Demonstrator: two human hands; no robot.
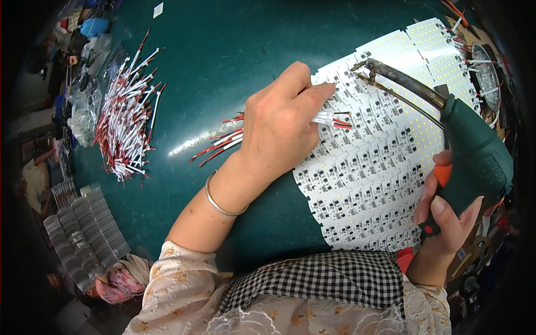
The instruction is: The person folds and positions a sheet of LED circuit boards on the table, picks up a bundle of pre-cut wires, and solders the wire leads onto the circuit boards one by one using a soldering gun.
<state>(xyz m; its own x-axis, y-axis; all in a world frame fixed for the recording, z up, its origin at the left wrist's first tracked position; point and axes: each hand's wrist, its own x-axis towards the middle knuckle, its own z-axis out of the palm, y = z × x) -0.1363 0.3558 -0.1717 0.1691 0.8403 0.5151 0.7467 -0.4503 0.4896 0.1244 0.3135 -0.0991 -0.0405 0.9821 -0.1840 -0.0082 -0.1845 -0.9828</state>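
Your left hand is in the centre of the frame, seen from its back. Its fingers are bent and pressed together around a bundle of thin white-sheathed wires with red and black ends. Which fingers make the pinch, I cannot tell, because the hand covers this place. The long axis of the bundle goes almost sideways, rising a little from the left to the right. On the right side, short red and black ends point to the right, above the panel; on the left side, longer ends fan out toward the lower left. One fingertip of this hand points to the right, over the panel.

Your right hand, at the lower right, is closed around the grip of a dark green plastic soldering gun, with one finger beside its orange trigger. From the green body, the long metal nozzle extends toward the upper left, and its tip is over the panel; whether it touches, I cannot tell.

The large white panel of small circuit boards lies right of centre on the dark green table. In the left part of the frame, a loose pile of similar red-and-white wires lies on the table.
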